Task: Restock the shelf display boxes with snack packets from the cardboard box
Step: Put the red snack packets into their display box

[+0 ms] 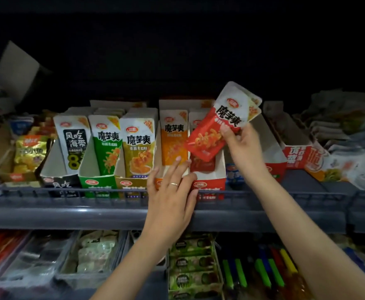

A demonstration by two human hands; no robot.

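Observation:
My right hand (241,144) grips a small stack of red-and-white snack packets (218,122), tilted above the red display box (209,185) on the shelf. My left hand (170,187), a ring on one finger, rests with straight fingers on the front of the orange display box (158,181) and the red one beside it. Orange packets (174,137) stand upright in the orange box. A few red packets (202,164) lie low inside the red box. The cardboard supply box is out of view.
Green (97,182), gold (129,185) and black (60,182) display boxes stand left of the orange one, full of packets. A red box (296,156) and loose bags lie at right. A grey shelf rail (90,194) runs across the front. More goods fill the lower shelf.

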